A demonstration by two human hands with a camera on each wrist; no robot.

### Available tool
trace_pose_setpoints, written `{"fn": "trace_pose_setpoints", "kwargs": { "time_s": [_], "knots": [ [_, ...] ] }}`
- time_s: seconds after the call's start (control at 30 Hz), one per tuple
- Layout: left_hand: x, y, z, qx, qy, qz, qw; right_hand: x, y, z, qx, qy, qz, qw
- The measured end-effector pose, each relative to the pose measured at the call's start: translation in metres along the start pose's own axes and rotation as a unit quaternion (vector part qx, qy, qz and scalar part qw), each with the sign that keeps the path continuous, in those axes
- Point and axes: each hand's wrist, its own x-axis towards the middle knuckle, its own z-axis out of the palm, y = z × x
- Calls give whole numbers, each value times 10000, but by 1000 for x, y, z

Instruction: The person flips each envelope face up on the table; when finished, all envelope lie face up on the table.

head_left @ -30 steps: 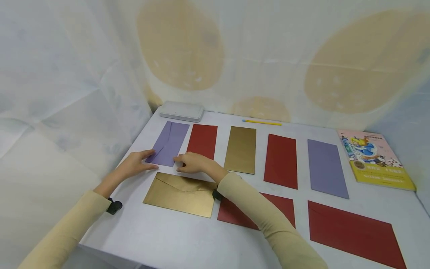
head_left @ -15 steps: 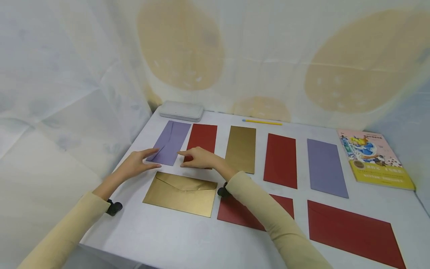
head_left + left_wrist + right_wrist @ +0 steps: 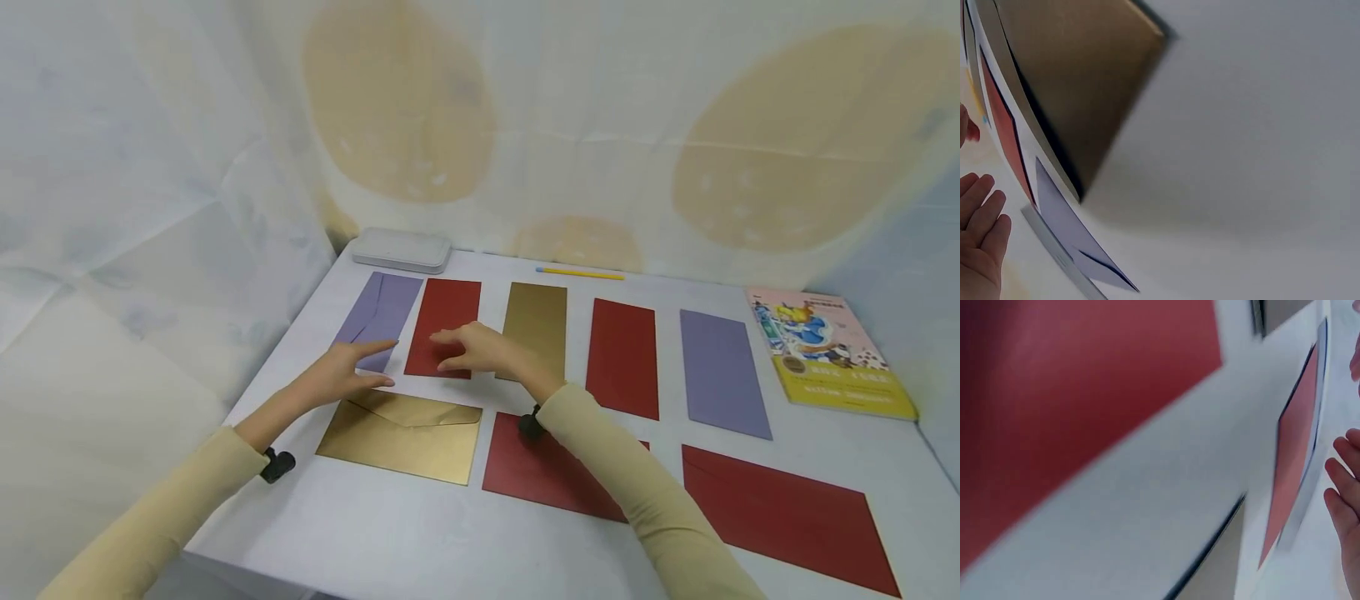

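Note:
My left hand (image 3: 337, 375), its fingers and thumb spread apart and holding nothing, is over the near end of a purple envelope (image 3: 386, 304) and the upper-left corner of a gold envelope (image 3: 408, 433). Its fingers (image 3: 985, 228) stretch out at the left edge of the left wrist view. To its right, my right hand (image 3: 483, 348) overlaps a red envelope (image 3: 447, 312), thumb and fingers apart with nothing between them. In the right wrist view its fingers (image 3: 1344, 481) show at the right edge.
Another gold envelope (image 3: 536, 317), a red one (image 3: 622, 354) and a purple one (image 3: 723, 371) continue the back row. Two red envelopes (image 3: 517, 467) lie in front. A grey case (image 3: 401, 250), yellow pencil (image 3: 581, 273) and picture book (image 3: 825, 350) lie along the back and right.
Both hands have moved to the right. My right hand has gone from the purple envelope's near corner to over the red envelope; the envelopes lie about where they were.

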Motion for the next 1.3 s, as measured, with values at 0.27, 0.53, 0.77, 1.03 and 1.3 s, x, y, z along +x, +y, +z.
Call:
{"fn": "trace_pose_setpoints", "kwargs": {
  "time_s": [0.27,0.53,0.77,1.03,1.3],
  "knots": [
    [27,13,16,201,-533,55,9984,-21,22,-12,-192,-75,690,9974],
    [53,16,23,647,-504,72,9966,-24,41,-12,-472,-35,1093,9929],
    [69,14,28,954,-639,-289,9930,-23,38,-8,-493,18,1201,9915],
    [74,12,33,938,-653,-288,9930,-21,36,-8,-185,136,1320,9910],
    [72,14,33,947,-683,-333,9926,-23,38,-8,193,215,1310,9910]
  ]
}}
